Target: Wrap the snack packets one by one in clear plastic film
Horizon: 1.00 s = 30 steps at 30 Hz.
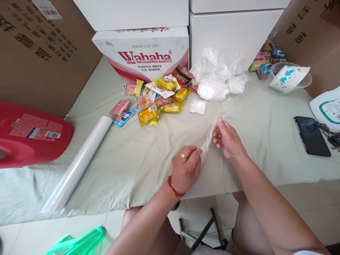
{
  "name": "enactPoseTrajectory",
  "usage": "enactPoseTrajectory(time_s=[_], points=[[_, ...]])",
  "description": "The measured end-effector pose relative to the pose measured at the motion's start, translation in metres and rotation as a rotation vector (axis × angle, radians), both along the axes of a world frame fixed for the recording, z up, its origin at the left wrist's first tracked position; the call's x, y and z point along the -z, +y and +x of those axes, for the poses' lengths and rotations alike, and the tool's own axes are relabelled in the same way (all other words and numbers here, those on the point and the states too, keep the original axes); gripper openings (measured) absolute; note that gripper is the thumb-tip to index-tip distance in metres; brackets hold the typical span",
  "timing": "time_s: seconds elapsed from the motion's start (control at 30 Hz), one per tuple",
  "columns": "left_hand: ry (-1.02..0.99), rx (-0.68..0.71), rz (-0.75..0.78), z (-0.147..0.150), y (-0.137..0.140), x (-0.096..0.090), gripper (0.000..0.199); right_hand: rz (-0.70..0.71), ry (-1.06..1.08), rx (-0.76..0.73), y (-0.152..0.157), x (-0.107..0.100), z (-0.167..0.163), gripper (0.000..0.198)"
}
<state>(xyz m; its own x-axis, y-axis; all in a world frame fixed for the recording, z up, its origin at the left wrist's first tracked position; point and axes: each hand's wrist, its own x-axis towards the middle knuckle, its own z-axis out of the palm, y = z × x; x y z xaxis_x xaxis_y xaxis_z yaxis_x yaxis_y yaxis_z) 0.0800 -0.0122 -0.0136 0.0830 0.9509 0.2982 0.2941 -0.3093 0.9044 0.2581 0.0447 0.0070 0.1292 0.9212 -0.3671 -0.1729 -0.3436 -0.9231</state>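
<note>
A gathered strip of clear plastic film (208, 142) stretches between my two hands, above the front part of the cloth-covered table. My left hand (186, 164), with a ring and a red cord at the wrist, is closed on its lower end. Higher up, my right hand (227, 137) pinches the same film between thumb and curled fingers. Its loose upper end (225, 108) trails past the right fingertips. Beyond lies a small flat white packet (197, 106). Behind that is a heap of crumpled clear plastic (215, 81). Several wrapped snacks (164, 99) are piled to the left.
A roll of clear film (79, 163) lies at the left beside a red jug (34, 136). A Wahaha carton (148, 53) stands behind the snacks. To the right are a plastic bowl (305, 79), a black phone (312, 136) and a white bottle (328, 106).
</note>
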Motion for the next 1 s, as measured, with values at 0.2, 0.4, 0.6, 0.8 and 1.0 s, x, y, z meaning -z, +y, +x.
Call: enactPoseTrajectory(time_s=[0.2,0.4,0.6,0.8,1.0], points=[[-0.085,0.282,-0.095,0.004,-0.006,-0.009,0.008,0.161,-0.075,0.063,0.000,0.005,0.002,0.035],[-0.409,-0.013,-0.422,0.000,0.015,-0.009,0.031,0.273,-0.350,-0.150,-0.013,0.011,-0.015,0.019],[-0.501,-0.027,-0.460,0.006,0.029,0.005,0.030,0.338,-0.561,-0.370,-0.022,0.014,-0.034,0.013],[-0.647,-0.079,-0.508,0.006,0.034,0.001,0.026,0.283,-0.235,-0.411,-0.017,0.011,-0.028,0.021],[-0.853,-0.050,-0.696,0.005,0.039,-0.005,0.027,0.244,-0.042,-0.328,-0.015,0.014,-0.026,0.024]])
